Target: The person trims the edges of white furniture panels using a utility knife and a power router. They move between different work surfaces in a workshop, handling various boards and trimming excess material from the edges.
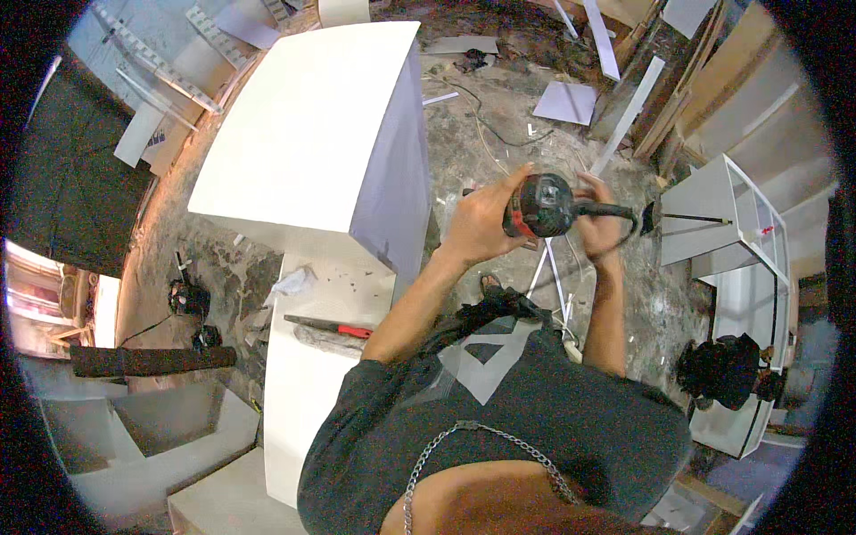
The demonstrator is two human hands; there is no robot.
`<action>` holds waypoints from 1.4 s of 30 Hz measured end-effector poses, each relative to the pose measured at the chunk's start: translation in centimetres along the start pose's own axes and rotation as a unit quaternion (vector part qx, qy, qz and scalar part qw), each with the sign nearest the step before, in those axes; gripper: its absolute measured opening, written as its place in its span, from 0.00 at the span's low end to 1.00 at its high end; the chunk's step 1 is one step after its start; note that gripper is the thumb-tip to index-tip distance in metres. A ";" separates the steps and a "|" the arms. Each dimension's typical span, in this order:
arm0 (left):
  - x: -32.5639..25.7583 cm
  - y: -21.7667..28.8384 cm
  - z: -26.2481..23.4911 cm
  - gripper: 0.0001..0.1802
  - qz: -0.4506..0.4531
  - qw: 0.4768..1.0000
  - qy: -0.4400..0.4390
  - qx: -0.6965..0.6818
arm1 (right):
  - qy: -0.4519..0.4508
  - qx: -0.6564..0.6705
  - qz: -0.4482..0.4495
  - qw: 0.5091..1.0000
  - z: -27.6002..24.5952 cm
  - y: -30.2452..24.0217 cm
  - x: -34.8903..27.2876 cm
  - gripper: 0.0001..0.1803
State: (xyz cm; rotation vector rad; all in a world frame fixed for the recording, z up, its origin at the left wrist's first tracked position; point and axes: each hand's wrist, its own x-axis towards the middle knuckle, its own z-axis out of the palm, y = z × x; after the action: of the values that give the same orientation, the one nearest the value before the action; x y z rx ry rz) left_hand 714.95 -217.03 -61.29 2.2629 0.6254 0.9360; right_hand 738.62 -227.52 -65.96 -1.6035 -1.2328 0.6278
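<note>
In front of my chest is a corded power tool with a round black body and a red band, its rear end toward me. My left hand is wrapped round its left side. On the other side, my right hand is closed with curled fingers against the tool; its fingertips are partly hidden. The tool's thick black cord leaves the rear and loops across my right hand. The front of the tool is out of sight below its body.
A large white box-shaped cabinet stands at my left. On a white panel beside me lies a hand tool with a red handle. Panels and strips lean at far right, near a white cabinet frame. Cables and offcuts litter the floor.
</note>
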 end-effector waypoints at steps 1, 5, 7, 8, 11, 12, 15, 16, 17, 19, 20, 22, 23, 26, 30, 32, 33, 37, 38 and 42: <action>0.0 -0.8 0.5 0.64 -0.016 1.000 0.010 0.016 | 0.165 0.020 0.089 0.982 -1.0 0.5 -1.2 0.18; 1.3 -0.6 -2.2 0.62 -0.088 0.995 -0.001 0.055 | 0.270 0.053 0.023 0.961 -1.9 6.5 -12.2 0.15; 2.4 -0.7 -2.3 0.57 -0.060 0.992 0.016 0.109 | 0.049 0.127 0.002 0.991 2.1 0.0 -11.7 0.23; 3.0 -0.7 -2.2 0.57 -0.076 0.990 0.025 0.119 | -0.031 0.150 -0.024 0.988 4.7 -3.9 -9.6 0.29; 5.2 0.4 -1.3 0.49 -0.004 0.992 0.068 0.106 | 0.039 0.043 -0.094 0.994 8.4 -3.4 -2.8 0.45; 5.9 0.8 -0.9 0.49 -0.025 0.989 0.083 0.116 | 0.005 0.009 -0.116 0.993 8.3 -3.2 -0.4 0.49; 8.0 2.4 -0.4 0.50 -0.005 0.988 0.116 0.102 | -0.039 0.036 -0.133 0.990 8.1 -2.6 5.1 0.48; 8.0 3.5 -0.9 0.50 -0.012 0.986 0.121 0.111 | -0.044 0.065 -0.128 0.989 8.6 -2.7 6.0 0.48; 8.0 4.2 -1.4 0.50 -0.016 0.985 0.123 0.118 | -0.042 0.093 -0.120 0.987 9.2 -2.9 6.6 0.48; 8.4 4.3 -1.9 0.49 0.027 0.982 0.141 0.123 | -0.031 0.129 -0.110 0.985 10.4 -3.2 7.2 0.47; 8.5 3.8 -2.1 0.49 0.078 0.978 0.150 0.126 | -0.023 0.145 -0.103 0.984 11.1 -3.3 7.3 0.47; 9.2 3.3 -3.3 0.57 0.102 0.980 0.111 0.132 | 0.001 0.165 -0.092 0.982 11.8 -3.7 7.6 0.47; 9.5 2.9 -4.2 0.60 0.123 0.983 0.068 0.120 | 0.016 0.173 -0.086 0.981 12.4 -4.0 7.7 0.46; 10.2 1.6 -6.2 0.68 0.161 0.985 -0.023 0.053 | 0.064 0.178 -0.066 0.980 13.1 -5.3 7.4 0.46; 7.1 -2.8 -14.9 0.64 0.163 0.933 -0.220 -0.232 | 0.134 0.148 -0.041 0.979 15.6 -8.0 5.8 0.45; 5.6 -2.4 -20.2 0.58 0.189 0.972 -0.099 -0.097 | 0.169 0.184 -0.055 0.967 15.9 -10.1 5.7 0.44; 5.6 -2.5 -22.1 0.55 0.173 0.980 -0.070 -0.077 | 0.195 0.212 -0.071 0.955 15.9 -11.1 5.8 0.44; 7.1 -1.9 -20.2 0.45 0.160 0.984 -0.047 -0.069 | 0.101 0.224 -0.045 0.968 14.3 -9.5 5.6 0.41; 7.8 -1.0 -19.0 0.44 0.176 0.982 -0.058 -0.028 | 0.090 0.187 -0.043 0.977 14.6 -8.9 5.4 0.40; 8.3 -1.0 -16.2 0.37 0.168 0.983 -0.075 0.021 | 0.103 0.142 0.040 0.984 16.9 -11.2 3.9 0.46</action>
State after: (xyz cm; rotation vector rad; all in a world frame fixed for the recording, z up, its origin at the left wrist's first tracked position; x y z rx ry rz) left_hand 707.94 -205.59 -48.93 2.4972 0.2005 0.9013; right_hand 721.14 -217.41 -61.76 -1.4427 -0.8870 0.6391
